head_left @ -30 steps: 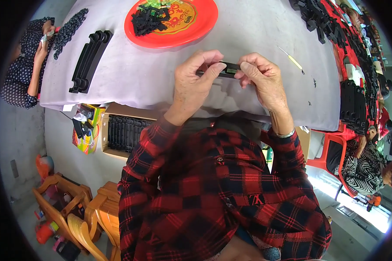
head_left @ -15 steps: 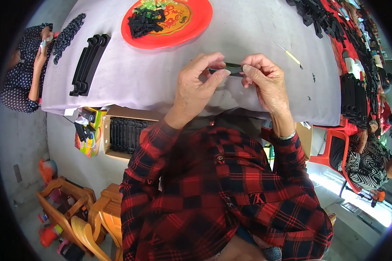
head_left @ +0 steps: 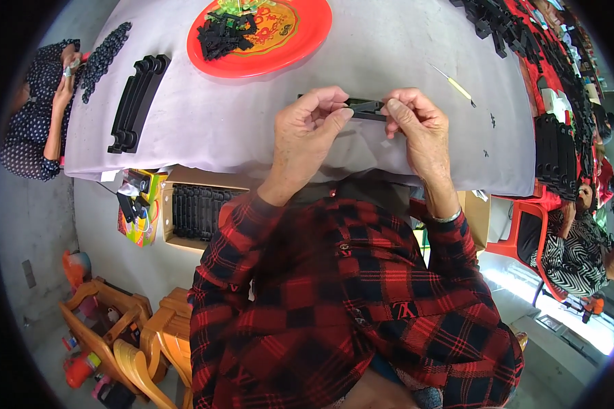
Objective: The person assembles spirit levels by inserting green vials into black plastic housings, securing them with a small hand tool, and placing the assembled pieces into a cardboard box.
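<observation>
Over the table's near edge, my left hand (head_left: 308,129) and my right hand (head_left: 419,129) face each other, thumbs against fingers. A thin dark strip (head_left: 367,107) spans the gap, pinched at its two ends. Just behind it is a longer black plastic piece (head_left: 374,115), mostly hidden by my hands; I cannot tell whether my fingers touch it. Farther left lie several long black plastic pieces (head_left: 138,105) with rounded ends, side by side. A red plate (head_left: 266,67) holds a heap of small black parts (head_left: 220,37) and some clear greenish bits.
A thin tool with a pale yellow handle (head_left: 461,91) lies right of my hands, near tiny black scraps. More black parts (head_left: 491,27) are piled at the far right. Below the table stands a cardboard box (head_left: 184,240) of black pieces. Other people sit left and right.
My hands have drawn slightly apart, the left a little to the left. More of the black plastic piece behind the strip now shows. Other things look the same.
</observation>
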A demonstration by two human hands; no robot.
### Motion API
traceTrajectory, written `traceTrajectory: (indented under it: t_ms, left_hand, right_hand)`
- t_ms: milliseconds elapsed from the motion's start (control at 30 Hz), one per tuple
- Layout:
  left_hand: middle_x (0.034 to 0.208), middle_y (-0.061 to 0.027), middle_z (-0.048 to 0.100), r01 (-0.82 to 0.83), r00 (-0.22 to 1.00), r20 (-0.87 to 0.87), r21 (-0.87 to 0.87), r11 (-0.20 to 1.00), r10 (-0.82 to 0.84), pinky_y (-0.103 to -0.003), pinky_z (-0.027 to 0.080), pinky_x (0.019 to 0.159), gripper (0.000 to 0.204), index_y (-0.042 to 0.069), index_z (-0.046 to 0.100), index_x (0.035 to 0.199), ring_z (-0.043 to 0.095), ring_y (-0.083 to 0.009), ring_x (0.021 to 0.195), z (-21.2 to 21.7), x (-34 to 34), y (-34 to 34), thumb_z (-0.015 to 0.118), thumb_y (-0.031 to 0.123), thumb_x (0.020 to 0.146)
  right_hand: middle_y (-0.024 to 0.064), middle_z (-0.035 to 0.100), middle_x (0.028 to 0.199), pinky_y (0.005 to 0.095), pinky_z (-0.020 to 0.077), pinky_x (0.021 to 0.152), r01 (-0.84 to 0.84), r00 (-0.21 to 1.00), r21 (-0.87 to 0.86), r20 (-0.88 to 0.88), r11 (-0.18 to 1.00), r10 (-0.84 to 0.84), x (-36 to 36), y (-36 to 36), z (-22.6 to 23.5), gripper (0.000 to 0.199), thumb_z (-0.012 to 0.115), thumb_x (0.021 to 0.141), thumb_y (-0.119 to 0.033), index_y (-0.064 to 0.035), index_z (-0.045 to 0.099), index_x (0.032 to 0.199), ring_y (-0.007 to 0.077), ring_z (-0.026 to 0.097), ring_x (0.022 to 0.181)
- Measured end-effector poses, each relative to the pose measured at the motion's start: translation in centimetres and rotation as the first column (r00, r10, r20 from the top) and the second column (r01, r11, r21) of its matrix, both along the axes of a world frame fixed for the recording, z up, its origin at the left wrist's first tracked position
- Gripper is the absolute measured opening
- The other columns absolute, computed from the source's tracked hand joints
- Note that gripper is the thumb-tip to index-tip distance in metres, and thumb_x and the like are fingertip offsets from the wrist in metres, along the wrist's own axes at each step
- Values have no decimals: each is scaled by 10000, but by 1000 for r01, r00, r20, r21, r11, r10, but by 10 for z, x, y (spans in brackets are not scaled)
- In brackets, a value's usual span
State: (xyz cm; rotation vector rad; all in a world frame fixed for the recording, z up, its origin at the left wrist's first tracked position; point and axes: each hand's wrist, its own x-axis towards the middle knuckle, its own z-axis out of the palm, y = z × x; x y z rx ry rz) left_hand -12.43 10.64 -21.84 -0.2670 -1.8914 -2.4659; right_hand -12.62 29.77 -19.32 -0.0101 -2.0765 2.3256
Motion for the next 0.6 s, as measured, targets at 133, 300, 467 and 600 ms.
traceTrajectory:
  t_ms: [133,300,467,600]
  left_hand:
    - [998,-41,668,-38,999,-33,-22,999,37,-221,514,739,237,-14,669,1134,611,-75,849,0,3,4,702,-27,899]
    - [964,-46,671,-103,982,-174,-132,986,79,-230,500,691,211,-12,672,1085,612,-85,816,-3,4,6,714,-16,878]
    - [940,-78,672,-104,964,-264,-285,953,26,-264,496,663,235,2,673,1077,638,-142,794,2,4,4,723,-6,847]
    - [957,-91,658,-97,939,-342,-356,929,-33,-304,506,698,329,2,654,1114,644,-209,832,5,-1,1,762,21,804]
  right_hand:
    - [-19,625,753,203,443,552,-27,998,105,-52,994,33,3,-5,-5,71,691,948,-87,-16,696,955,36,528,607]
    - [-39,609,724,189,411,520,-17,998,117,-65,993,25,5,-8,-5,75,703,942,-93,-19,694,929,21,500,578]
    - [-48,600,719,187,400,513,-73,997,146,5,987,73,5,0,-3,66,700,942,-85,-31,688,907,12,479,576]
    - [-22,605,756,207,414,542,-110,994,161,31,981,106,2,14,-3,61,679,939,-80,-39,675,896,44,522,613]
